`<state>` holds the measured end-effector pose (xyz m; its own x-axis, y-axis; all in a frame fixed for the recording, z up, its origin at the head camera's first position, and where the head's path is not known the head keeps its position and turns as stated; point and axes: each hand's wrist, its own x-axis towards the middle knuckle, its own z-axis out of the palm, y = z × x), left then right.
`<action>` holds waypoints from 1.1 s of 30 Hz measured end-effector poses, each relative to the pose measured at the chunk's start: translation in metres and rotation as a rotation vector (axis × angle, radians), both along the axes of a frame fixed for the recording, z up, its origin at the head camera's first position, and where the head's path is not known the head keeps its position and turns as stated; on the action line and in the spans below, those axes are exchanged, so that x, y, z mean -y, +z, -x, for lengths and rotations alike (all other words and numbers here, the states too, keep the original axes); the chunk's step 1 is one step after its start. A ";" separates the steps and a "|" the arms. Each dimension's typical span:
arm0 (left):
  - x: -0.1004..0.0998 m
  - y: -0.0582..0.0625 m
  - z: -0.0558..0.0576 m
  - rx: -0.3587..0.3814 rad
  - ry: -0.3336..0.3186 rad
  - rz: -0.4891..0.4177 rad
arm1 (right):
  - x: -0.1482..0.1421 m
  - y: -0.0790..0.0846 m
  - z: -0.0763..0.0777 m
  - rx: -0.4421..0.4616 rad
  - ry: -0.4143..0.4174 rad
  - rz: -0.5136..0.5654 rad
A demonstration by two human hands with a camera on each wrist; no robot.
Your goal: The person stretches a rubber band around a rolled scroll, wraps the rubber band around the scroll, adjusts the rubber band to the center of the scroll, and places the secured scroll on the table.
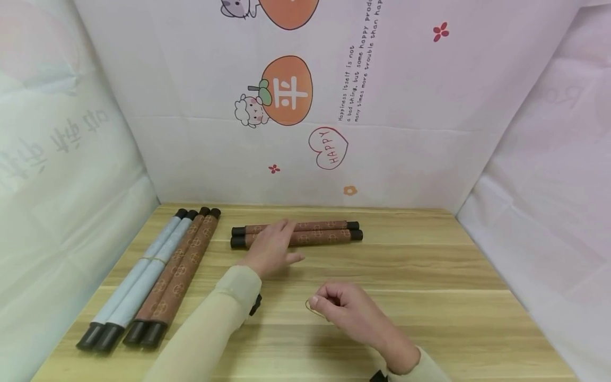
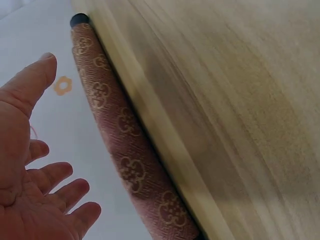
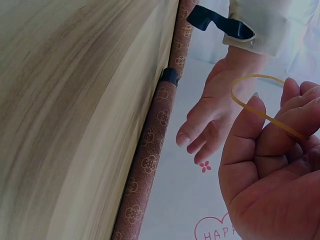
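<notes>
Two brown scrolls with gold flower patterns and black end knobs lie side by side across the back of the table, the front scroll (image 1: 329, 237) against the rear scroll (image 1: 326, 226). Over their left half is my left hand (image 1: 272, 246), fingers and thumb spread and nothing gripped; it hides part of both. Nearer the front, my right hand (image 1: 354, 313) pinches a thin yellow rubber band (image 3: 256, 76) between thumb and curled fingers. The band forms a loose loop beyond the fingertips, apart from the scrolls.
Along the left side lie two pale blue scrolls (image 1: 136, 276) with a band round their middle. Two more brown scrolls (image 1: 179, 276) lie right beside them. White printed cloth (image 1: 406, 159) walls in the wooden table (image 1: 429, 297) at back and sides.
</notes>
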<state>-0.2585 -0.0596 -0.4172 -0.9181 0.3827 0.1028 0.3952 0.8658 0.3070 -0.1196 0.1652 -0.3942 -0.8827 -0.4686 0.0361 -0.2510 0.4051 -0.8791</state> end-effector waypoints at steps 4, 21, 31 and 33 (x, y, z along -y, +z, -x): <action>-0.001 -0.008 0.010 0.013 0.012 0.016 | 0.000 -0.001 -0.001 -0.006 -0.004 -0.008; -0.005 -0.023 0.041 0.061 0.039 0.122 | 0.004 -0.001 -0.001 -0.005 0.004 -0.014; -0.009 -0.030 0.046 0.067 0.074 0.189 | 0.004 -0.002 -0.002 0.011 0.002 -0.012; -0.009 -0.031 0.046 0.058 0.079 0.185 | 0.005 -0.003 -0.002 0.013 -0.001 -0.014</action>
